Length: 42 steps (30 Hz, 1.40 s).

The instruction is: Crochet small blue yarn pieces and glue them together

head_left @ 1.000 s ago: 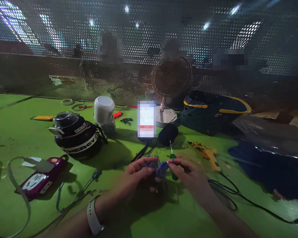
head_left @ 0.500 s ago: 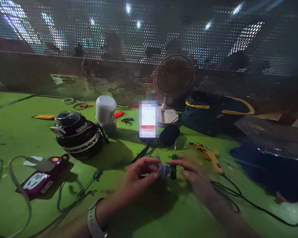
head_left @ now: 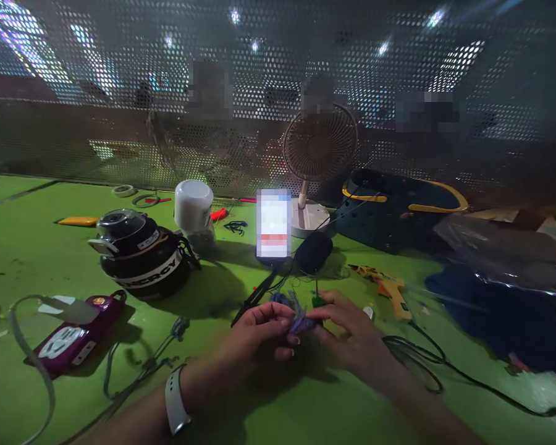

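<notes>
Between my hands is a small purple-blue yarn piece (head_left: 300, 324) with loose strands at its top. My left hand (head_left: 262, 337) pinches its left side, thumb and forefinger together. Fingers of my right hand (head_left: 349, 330) are closed at the piece's right side and around a green-handled tool (head_left: 317, 301), whose thin metal shaft points up; its tip is too small to make out. Just behind lies a dark ball of yarn (head_left: 314, 252), with thin threads on the table near it. A lit phone (head_left: 273, 224) stands upright beyond my hands, its screen blurred.
On the green table (head_left: 222, 395), a black jug (head_left: 141, 259), white container (head_left: 193, 207) and purple power strip (head_left: 76, 337) stand left. A fan (head_left: 319, 145) is behind. Right are a yellow glue gun (head_left: 389, 290) with its cord, a dark blue basket (head_left: 398, 216) and plastic bag (head_left: 509, 259).
My right hand has moved in against the yarn piece and closed around the green handle, which stood more exposed before. The piece is turned and shows more. The view has shifted slightly.
</notes>
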Motion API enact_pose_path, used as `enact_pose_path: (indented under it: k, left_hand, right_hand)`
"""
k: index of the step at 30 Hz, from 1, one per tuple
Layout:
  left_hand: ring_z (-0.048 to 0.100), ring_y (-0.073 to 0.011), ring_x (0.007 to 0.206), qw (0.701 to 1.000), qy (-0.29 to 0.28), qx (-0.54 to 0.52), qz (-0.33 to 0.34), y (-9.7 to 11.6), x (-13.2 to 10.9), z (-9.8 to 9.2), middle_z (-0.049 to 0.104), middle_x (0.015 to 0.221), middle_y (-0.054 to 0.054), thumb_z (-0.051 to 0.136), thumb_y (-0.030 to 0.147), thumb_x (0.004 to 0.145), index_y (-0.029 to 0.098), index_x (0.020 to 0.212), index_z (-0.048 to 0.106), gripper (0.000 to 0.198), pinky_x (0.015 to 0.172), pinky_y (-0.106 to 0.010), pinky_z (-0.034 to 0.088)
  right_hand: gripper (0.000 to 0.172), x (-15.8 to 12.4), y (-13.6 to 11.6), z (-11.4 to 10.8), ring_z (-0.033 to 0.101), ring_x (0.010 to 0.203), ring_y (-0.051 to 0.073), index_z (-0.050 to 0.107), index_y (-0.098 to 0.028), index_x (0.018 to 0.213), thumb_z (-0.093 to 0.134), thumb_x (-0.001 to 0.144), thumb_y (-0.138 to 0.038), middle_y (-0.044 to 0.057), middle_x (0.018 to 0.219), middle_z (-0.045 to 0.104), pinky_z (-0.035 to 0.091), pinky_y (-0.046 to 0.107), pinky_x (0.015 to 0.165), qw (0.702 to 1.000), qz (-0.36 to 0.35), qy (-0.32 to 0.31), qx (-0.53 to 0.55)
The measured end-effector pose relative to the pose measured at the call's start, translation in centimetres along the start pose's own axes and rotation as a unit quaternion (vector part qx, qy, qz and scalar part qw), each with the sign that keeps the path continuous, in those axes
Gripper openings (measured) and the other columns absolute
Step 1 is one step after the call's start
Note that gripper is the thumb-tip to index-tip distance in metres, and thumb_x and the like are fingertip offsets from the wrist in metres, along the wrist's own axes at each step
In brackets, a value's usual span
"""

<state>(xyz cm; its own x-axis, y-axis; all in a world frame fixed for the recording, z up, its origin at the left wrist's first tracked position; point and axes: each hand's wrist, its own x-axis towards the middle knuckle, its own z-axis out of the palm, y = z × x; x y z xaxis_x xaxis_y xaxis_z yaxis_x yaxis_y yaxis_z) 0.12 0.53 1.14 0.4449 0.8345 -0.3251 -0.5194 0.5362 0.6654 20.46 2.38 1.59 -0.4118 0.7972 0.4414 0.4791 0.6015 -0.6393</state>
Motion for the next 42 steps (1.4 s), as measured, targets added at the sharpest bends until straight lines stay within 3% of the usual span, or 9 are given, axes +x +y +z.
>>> enact_pose_path:
  k: [7, 14, 22, 25, 27, 30, 33, 37, 42]
  left_hand:
    - [0.064, -0.0162, 0.083, 0.965, 0.037, 0.205, 0.159, -0.3, 0.1, -0.1, 0.070, 0.090, -0.003, 0.086, 0.022, 0.063, 0.019, 0.094, 0.071, 0.035, 0.078, -0.027, 0.050]
    - [0.063, -0.0097, 0.059, 0.995, -0.012, 0.035, 0.094, -0.5, 0.7, -1.0, 0.069, 0.069, 0.000, 0.080, 0.023, 0.073, 0.016, 0.101, 0.069, 0.031, 0.064, -0.023, 0.049]
    - [0.058, -0.0086, 0.051, 0.990, 0.036, 0.061, 0.125, -0.2, 1.1, -1.3, 0.061, 0.053, 0.005, 0.086, 0.027, 0.064, 0.015, 0.094, 0.071, 0.036, 0.058, -0.021, 0.047]
    - [0.063, -0.0124, 0.063, 0.977, 0.066, 0.125, 0.158, 0.4, 0.6, -1.0, 0.069, 0.070, -0.001, 0.080, 0.031, 0.072, 0.017, 0.096, 0.071, 0.029, 0.065, -0.024, 0.050]
    - [0.066, -0.0196, 0.088, 0.935, 0.102, 0.236, 0.246, 0.8, -0.1, -0.8, 0.072, 0.097, -0.008, 0.072, 0.030, 0.080, 0.020, 0.099, 0.072, 0.022, 0.081, -0.032, 0.051]
    - [0.056, -0.0289, 0.116, 0.798, 0.054, 0.432, 0.416, 1.0, -1.0, -0.9, 0.065, 0.122, -0.010, 0.076, 0.020, 0.074, 0.026, 0.107, 0.072, 0.034, 0.100, -0.041, 0.042]
    - [0.058, -0.0282, 0.115, 0.733, -0.018, 0.515, 0.444, 0.7, -1.2, -1.1, 0.068, 0.121, -0.008, 0.073, 0.014, 0.077, 0.033, 0.114, 0.070, 0.042, 0.103, -0.043, 0.039]
    - [0.068, -0.0249, 0.093, 0.765, -0.004, 0.519, 0.380, -0.1, -0.6, -0.8, 0.077, 0.100, -0.008, 0.066, 0.017, 0.084, 0.028, 0.110, 0.072, 0.029, 0.087, -0.039, 0.048]
    - [0.068, -0.0188, 0.079, 0.937, 0.007, 0.278, 0.212, -0.5, 0.3, -0.4, 0.075, 0.085, -0.006, 0.076, 0.025, 0.076, 0.020, 0.096, 0.074, 0.021, 0.074, -0.030, 0.052]
  right_hand:
    - [0.012, 0.5, -1.4, -0.1, 0.058, 0.068, 0.017, 0.068, -0.021, 0.069, 0.066, 0.079, -0.027, 0.001, 0.070, 0.061, 0.045, 0.029, 0.063, 0.991, 0.104, -0.075, 0.025]
    - [0.026, 0.5, -0.9, -0.4, 0.053, 0.064, 0.014, 0.067, -0.020, 0.074, 0.061, 0.084, -0.043, -0.001, 0.067, 0.057, 0.043, 0.024, 0.058, 0.934, 0.239, -0.137, 0.227]
    - [0.037, 0.7, -0.9, -0.8, 0.048, 0.063, 0.013, 0.065, -0.021, 0.076, 0.059, 0.084, -0.056, -0.002, 0.067, 0.050, 0.042, 0.024, 0.059, 0.941, 0.209, -0.114, 0.241]
    - [0.034, 0.6, -0.7, -0.9, 0.047, 0.062, 0.012, 0.065, -0.020, 0.077, 0.060, 0.085, -0.052, -0.003, 0.068, 0.049, 0.038, 0.023, 0.056, 0.938, 0.216, -0.115, 0.247]
    - [0.032, 0.6, -0.6, -0.9, 0.046, 0.063, 0.012, 0.065, -0.019, 0.077, 0.061, 0.086, -0.049, -0.002, 0.069, 0.050, 0.037, 0.023, 0.056, 0.936, 0.224, -0.106, 0.248]
    - [0.034, 0.7, -0.7, -0.8, 0.047, 0.063, 0.013, 0.065, -0.018, 0.074, 0.063, 0.083, -0.051, -0.002, 0.068, 0.052, 0.038, 0.024, 0.057, 0.934, 0.228, -0.098, 0.259]
    - [0.038, 0.8, -1.0, -0.3, 0.048, 0.063, 0.013, 0.064, -0.017, 0.070, 0.065, 0.079, -0.054, -0.002, 0.066, 0.053, 0.039, 0.024, 0.059, 0.922, 0.236, -0.115, 0.284]
    - [0.036, 0.6, -1.3, 0.2, 0.048, 0.062, 0.012, 0.063, -0.018, 0.068, 0.067, 0.078, -0.052, -0.003, 0.064, 0.051, 0.039, 0.023, 0.058, 0.913, 0.260, -0.113, 0.294]
    - [0.029, 0.7, -0.9, -0.1, 0.048, 0.062, 0.011, 0.063, -0.017, 0.070, 0.070, 0.078, -0.045, -0.003, 0.066, 0.053, 0.038, 0.021, 0.058, 0.906, 0.273, -0.106, 0.307]
